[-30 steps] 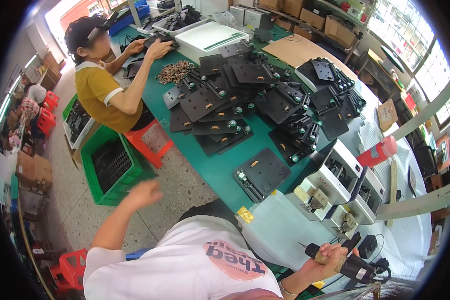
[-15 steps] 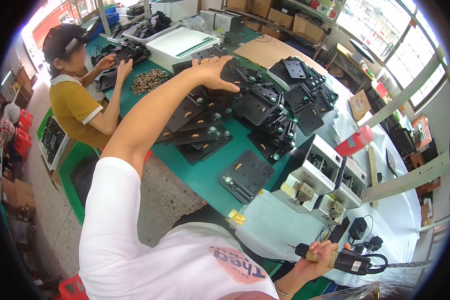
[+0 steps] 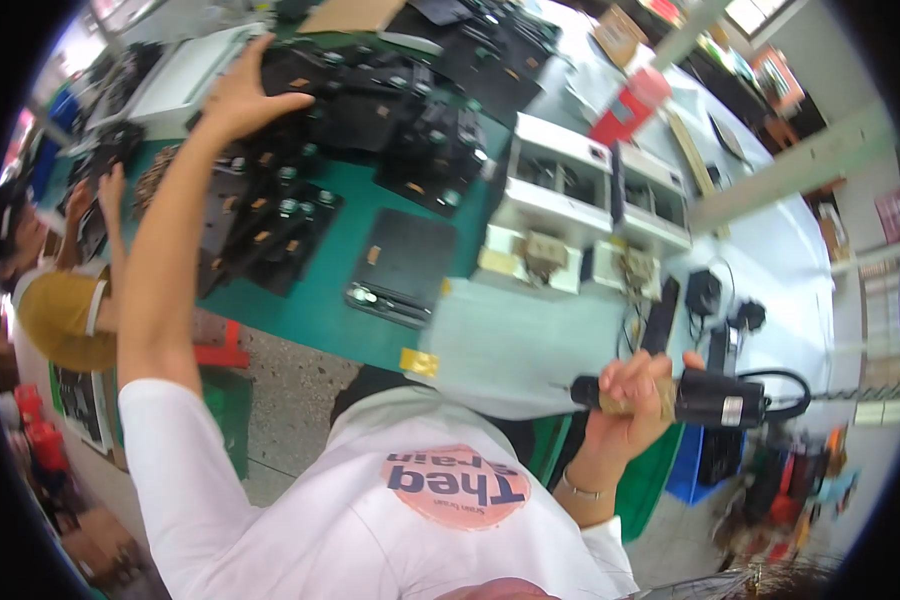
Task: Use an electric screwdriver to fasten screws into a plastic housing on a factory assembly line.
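My left hand (image 3: 242,98) reaches far across the table with fingers and thumb spread, nothing visible in its grasp. It hovers at the far left of a pile of black plates (image 3: 355,120) with small metal fittings; whether it touches one I cannot tell. My right hand (image 3: 632,398) is wrapped round an electric screwdriver (image 3: 720,398), its thin bit pointing left and its cable running off to the right. A single black plate (image 3: 415,250) lies flat near the table's front edge. More overlapping plates (image 3: 285,225) lie beside my left forearm.
Two white box-shaped screw feeders (image 3: 560,180) stand right of the plates, with a red bottle (image 3: 630,105) behind. A white tray (image 3: 185,85) is at the far left. A co-worker in a mustard top (image 3: 65,315) handles parts at the left. A slanted post (image 3: 790,170) rises at the right.
The view has swung, so the table and co-worker appear farther left. My left hand stays stretched out with spread fingers. The screwdriver now sits higher in view, still in my right hand.
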